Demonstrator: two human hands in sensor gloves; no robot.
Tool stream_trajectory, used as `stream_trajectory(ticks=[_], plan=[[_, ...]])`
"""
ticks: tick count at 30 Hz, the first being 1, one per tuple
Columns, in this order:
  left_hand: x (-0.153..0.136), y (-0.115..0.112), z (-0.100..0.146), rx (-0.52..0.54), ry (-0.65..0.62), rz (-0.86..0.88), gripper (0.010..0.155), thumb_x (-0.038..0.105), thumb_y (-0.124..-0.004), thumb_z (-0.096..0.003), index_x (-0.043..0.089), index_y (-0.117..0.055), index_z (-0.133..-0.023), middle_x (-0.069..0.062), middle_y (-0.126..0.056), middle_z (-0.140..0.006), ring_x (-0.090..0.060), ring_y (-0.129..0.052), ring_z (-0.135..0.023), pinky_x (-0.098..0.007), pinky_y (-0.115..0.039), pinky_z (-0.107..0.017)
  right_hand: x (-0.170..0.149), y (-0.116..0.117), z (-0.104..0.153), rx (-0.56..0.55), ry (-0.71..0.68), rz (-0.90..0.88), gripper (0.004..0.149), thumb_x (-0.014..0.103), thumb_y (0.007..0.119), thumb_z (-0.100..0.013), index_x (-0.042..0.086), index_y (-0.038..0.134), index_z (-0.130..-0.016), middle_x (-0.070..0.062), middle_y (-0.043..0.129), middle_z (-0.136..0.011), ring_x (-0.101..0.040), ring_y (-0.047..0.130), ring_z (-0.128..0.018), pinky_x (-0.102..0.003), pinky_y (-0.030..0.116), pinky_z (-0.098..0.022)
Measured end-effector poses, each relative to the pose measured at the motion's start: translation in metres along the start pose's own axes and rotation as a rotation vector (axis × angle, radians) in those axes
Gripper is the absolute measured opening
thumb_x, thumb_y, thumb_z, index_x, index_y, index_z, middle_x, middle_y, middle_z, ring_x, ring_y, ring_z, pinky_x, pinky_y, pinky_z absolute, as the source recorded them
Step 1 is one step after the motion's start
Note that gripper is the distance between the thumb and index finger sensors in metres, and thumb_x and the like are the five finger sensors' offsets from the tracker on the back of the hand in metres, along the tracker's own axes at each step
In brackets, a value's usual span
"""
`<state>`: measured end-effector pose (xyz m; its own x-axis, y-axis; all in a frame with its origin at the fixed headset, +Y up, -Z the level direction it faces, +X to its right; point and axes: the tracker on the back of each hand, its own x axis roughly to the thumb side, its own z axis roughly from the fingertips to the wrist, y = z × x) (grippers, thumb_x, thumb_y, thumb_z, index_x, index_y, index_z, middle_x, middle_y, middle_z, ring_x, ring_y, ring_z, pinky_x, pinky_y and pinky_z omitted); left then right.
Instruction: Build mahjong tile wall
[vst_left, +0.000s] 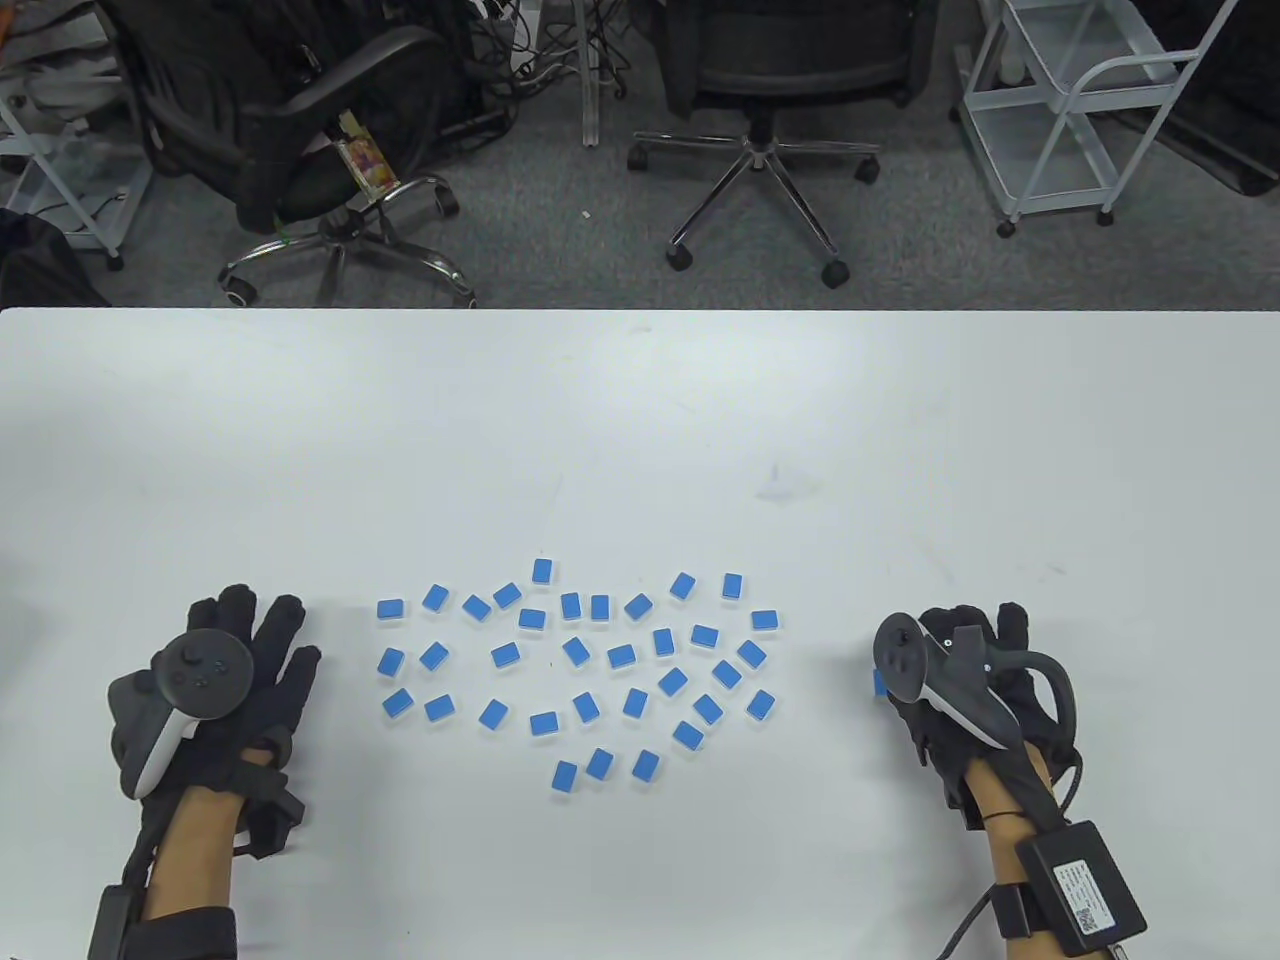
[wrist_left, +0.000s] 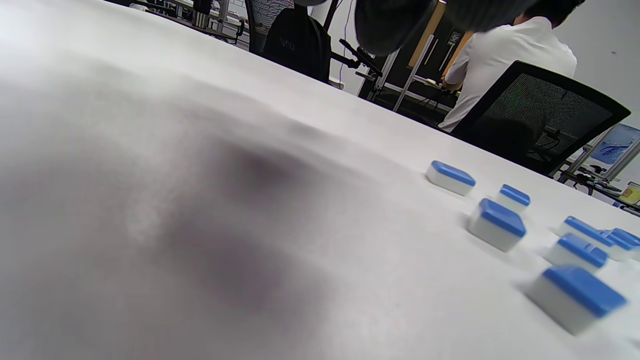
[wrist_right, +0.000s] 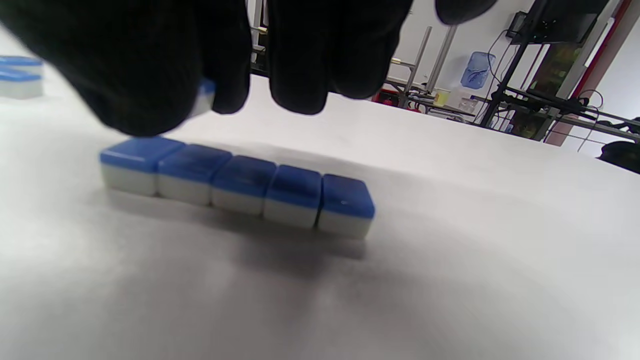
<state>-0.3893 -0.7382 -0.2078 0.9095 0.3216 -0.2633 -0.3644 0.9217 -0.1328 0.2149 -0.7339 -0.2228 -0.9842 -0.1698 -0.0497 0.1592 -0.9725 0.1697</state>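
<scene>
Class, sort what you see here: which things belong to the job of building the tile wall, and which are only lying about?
Belonging to the job:
loose blue-backed tiles
row of five tiles
tile between the right hand's fingers
left hand
right hand

Just about:
office chairs
white trolley

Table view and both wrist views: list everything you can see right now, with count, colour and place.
Loose mahjong tiles: about forty, blue backs up over white, scattered mid-table between the hands.
Tile row: five, blue over white, touching side by side, under the right hand.
Held tile: one, blue and white, mostly hidden by the fingers.
Table: one, white.
Office chairs: two, black, on the floor beyond the table.
Wire cart: one, white, far right.
Seated person: one, white shirt, background.
Left hand: black glove, fingers spread flat on the table, left of the tiles.
Right hand: black glove, pinching the held tile above the row.
</scene>
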Motion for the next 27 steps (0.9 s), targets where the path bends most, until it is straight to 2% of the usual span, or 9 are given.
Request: stream_trajectory(ticks=[18,21,23,27], plan=[[0.001,-0.001,0.0,-0.004,-0.005,-0.001,0.065,0.064,-0.053,-0.0506,0.048,-0.043,-0.113,0.012,-0.015,-0.125,-0.02,-0.007,-0.117,-0.06,-0.009,-0.081,0.007,0.002,0.001,0.018,-0.029,0.034,0.055,0.045,0.086,-0.03,0.038,0.074,-0.083,-0.002,0.075,-0.1,-0.033,0.068,-0.098,-0.069,0.038,-0.076],[0.001,-0.001,0.001,-0.005,-0.007,-0.009,0.065,0.064,-0.053,-0.0507,0.048,-0.043,-0.113,0.012,-0.015,-0.125,-0.021,-0.007,-0.117,-0.06,-0.009,-0.081,0.007,0.0,0.003,0.051,-0.029,0.047,0.059,0.047,0.086,-0.03,0.037,0.07,-0.086,-0.003,0.072,-0.102,-0.034,0.066,-0.098,-0.069,0.037,-0.075],[0.001,0.0,0.0,-0.001,-0.006,-0.005,0.065,0.064,-0.053,-0.0507,0.048,-0.043,-0.113,0.012,-0.015,-0.125,-0.02,-0.007,-0.117,-0.06,-0.009,-0.081,0.007,-0.006,0.007,0.026,-0.035,0.047,0.063,0.048,0.085,-0.03,0.036,0.067,-0.089,-0.005,0.07,-0.103,-0.035,0.064,-0.099,-0.07,0.036,-0.075],[0.001,-0.001,0.001,-0.004,-0.003,-0.005,0.065,0.064,-0.053,-0.0507,0.048,-0.043,-0.113,0.012,-0.015,-0.125,-0.02,-0.007,-0.117,-0.06,-0.009,-0.081,0.025,-0.022,0.023,-0.133,-0.109,0.006,0.063,0.049,0.083,-0.031,0.032,0.067,-0.09,-0.004,0.075,-0.098,-0.035,0.069,-0.095,-0.07,0.037,-0.074]])
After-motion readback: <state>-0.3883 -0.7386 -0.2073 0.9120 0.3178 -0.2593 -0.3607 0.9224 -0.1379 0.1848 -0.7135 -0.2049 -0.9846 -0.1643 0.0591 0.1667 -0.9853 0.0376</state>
